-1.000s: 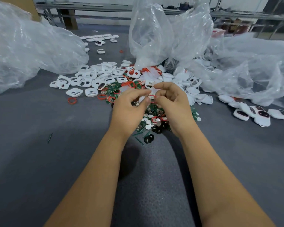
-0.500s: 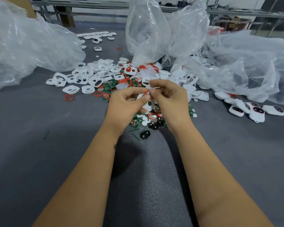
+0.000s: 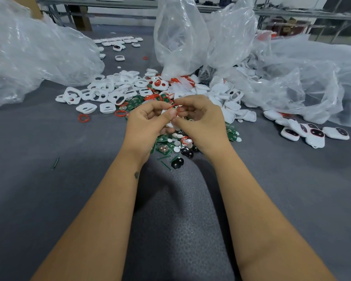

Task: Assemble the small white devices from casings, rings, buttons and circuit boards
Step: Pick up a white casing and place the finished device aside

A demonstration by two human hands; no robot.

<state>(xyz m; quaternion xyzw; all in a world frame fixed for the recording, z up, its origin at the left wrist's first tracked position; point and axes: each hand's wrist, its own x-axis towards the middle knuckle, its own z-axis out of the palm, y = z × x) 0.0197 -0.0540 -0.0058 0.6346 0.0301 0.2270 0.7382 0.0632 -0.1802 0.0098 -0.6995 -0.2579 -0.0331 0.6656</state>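
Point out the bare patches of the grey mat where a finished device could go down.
Free: the grey mat left of the left forearm, and the stretch right of the right forearm, below the finished devices. Crowded: the parts pile under both hands and the plastic bags behind.

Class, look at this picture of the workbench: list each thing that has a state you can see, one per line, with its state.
left hand: fingers curled, holding a white casing.
right hand: pinching a red ring.
red ring: held up between both hands, over the casing.
white casing: held, mostly hidden.
finished devices: closed, lying at the right.
empty casings: open, heaped loose.
plastic bags: open, crumpled.
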